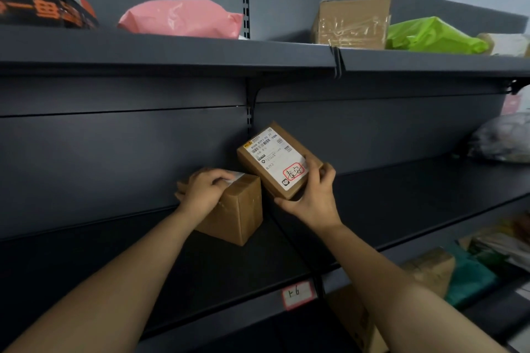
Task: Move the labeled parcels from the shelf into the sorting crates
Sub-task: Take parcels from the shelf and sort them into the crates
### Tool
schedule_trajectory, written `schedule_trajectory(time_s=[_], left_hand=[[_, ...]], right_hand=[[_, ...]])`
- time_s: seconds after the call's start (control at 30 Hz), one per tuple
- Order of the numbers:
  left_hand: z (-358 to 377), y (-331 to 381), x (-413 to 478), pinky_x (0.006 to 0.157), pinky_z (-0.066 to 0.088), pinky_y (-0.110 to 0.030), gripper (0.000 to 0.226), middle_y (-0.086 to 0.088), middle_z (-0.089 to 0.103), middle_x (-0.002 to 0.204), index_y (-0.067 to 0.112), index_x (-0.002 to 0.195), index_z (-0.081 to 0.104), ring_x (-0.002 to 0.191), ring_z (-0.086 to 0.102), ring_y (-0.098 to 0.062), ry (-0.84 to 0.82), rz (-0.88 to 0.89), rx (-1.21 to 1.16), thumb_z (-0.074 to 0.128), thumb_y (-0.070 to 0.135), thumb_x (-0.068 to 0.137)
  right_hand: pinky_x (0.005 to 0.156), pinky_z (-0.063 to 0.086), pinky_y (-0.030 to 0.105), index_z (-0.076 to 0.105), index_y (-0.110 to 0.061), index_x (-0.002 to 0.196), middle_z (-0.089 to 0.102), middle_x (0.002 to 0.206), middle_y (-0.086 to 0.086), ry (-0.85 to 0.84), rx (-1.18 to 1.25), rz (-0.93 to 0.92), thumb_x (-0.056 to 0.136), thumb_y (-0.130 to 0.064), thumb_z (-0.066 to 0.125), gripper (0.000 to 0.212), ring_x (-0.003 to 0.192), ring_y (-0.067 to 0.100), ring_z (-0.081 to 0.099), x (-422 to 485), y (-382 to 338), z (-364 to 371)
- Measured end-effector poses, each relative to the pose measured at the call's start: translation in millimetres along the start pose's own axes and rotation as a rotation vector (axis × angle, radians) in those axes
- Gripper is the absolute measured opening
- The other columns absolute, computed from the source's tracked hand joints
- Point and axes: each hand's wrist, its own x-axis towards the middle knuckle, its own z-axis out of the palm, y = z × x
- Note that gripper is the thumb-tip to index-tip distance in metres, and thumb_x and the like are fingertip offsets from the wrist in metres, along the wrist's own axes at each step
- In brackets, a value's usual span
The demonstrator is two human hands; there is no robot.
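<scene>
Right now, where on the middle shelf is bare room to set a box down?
Bare: middle shelf left of the brown box under the left hand; between the labeled box in the right hand and the grey bag. Crowded: centre, around both boxes.

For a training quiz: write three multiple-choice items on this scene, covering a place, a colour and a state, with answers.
1. The pink bag lies: A) on the upper shelf; B) in a crate; C) on the floor.
2. The plastic parcel right of the taped box is: A) blue; B) green; C) black.
3. The labelled parcel is: A) flat on the shelf; B) torn open; C) held tilted by the right hand.
Answers: A, it rests up top; B, bright green plastic; C, fingers grip its lower end.
</scene>
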Motion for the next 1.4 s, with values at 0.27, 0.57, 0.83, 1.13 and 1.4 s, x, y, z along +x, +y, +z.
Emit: schedule_trajectory(time_s=[0.27, 0.57, 0.83, 1.13, 1.4], left_hand=[[1.0, 10.4, -16.4, 0.092, 0.041, -0.027, 0.02, -0.001, 0.054, 0.116, 0.022, 0.09, 0.066, 0.112, 0.052, -0.02, 0.034, -0.006, -0.202, 0.054, 0.006, 0.091], [4.2, -8.7, -35.0, 0.082, 0.043, -0.034, 0.091, -0.007, 0.055, 0.13, 0.022, 0.137, 0.042, 0.11, 0.054, -0.023, 0.07, -0.587, -0.725, 0.075, 0.059, 0.061], [-1.8, 4.5, -61.5, 0.073, 0.051, -0.036, 0.049, -0.005, 0.065, 0.118, 0.035, 0.13, 0.047, 0.102, 0.063, -0.023, -0.039, -0.428, -0.935, 0.062, 0.042, 0.083], [13.5, 43.9, -106.3, 0.104, 0.04, -0.049, 0.087, 0.008, 0.054, 0.132, 0.05, 0.139, 0.024, 0.12, 0.052, -0.018, -0.406, -0.139, -0.924, 0.074, 0.031, 0.071], [104.3, 116.9, -163.6, 0.087, 0.051, -0.039, 0.062, 0.004, 0.061, 0.127, 0.041, 0.136, 0.039, 0.114, 0.059, -0.018, -0.831, -0.139, -0.932, 0.066, 0.034, 0.08]], right_hand=[[0.107, 0.035, 0.054, 0.03, -0.034, 0.142, 0.026, 0.142, 0.009, -0.301, -0.115, 0.161, 0.071, -0.08, 0.054, 0.087, 0.133, 0.037, 0.029, -5.6, -6.7, 1.9], [0.108, 0.036, 0.044, 0.033, -0.012, 0.147, 0.044, 0.143, 0.013, -0.229, 0.554, 0.74, 0.092, -0.054, 0.05, 0.072, 0.128, 0.032, 0.044, 21.9, -0.4, 6.7], [0.08, 0.056, 0.048, 0.045, -0.029, 0.12, 0.058, 0.123, 0.012, -0.354, 0.9, 0.703, 0.082, -0.033, 0.068, 0.045, 0.108, 0.031, 0.059, -0.2, -19.7, -14.9], [0.078, 0.058, 0.044, 0.042, -0.024, 0.131, 0.061, 0.123, 0.012, -0.06, 0.97, 0.674, 0.088, -0.026, 0.06, 0.046, 0.106, 0.028, 0.063, -80.1, -25.2, -102.9], [0.096, 0.048, 0.055, 0.054, -0.022, 0.126, 0.063, 0.121, 0.009, 0.185, 0.864, 0.905, 0.085, -0.033, 0.065, 0.045, 0.111, 0.029, 0.06, -205.6, 12.0, -228.6]])
